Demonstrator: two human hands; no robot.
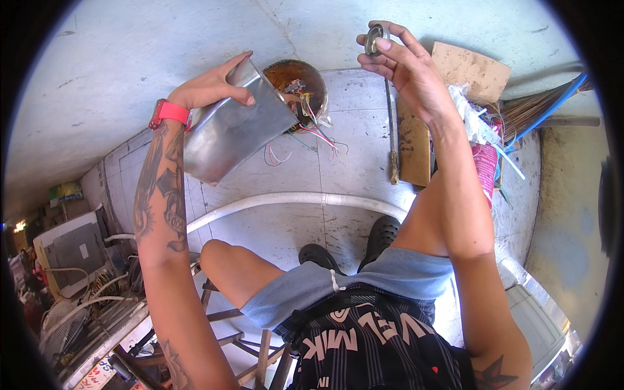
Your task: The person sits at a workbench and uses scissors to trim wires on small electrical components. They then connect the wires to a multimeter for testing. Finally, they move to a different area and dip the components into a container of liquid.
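Note:
My left hand [211, 88] grips the top edge of a shiny metal casing [234, 127], holding it tilted over the tiled floor. My right hand [396, 58] is raised higher and pinches a small round metal part [375, 38] between thumb and fingers. Just beyond the casing, on the floor, lies a round rusty-brown part [305, 81] with red, white and green wires [312, 133] spilling out of it. A red watch band [170, 112] is on my left wrist.
A long screwdriver [391, 130] lies on the tiles beside cardboard pieces [471, 68]. A white hose [286, 200] curves across the floor by my black shoes [380, 234]. A broom [539, 107] and plastic scraps sit at right; a fan and appliances [71, 250] at left.

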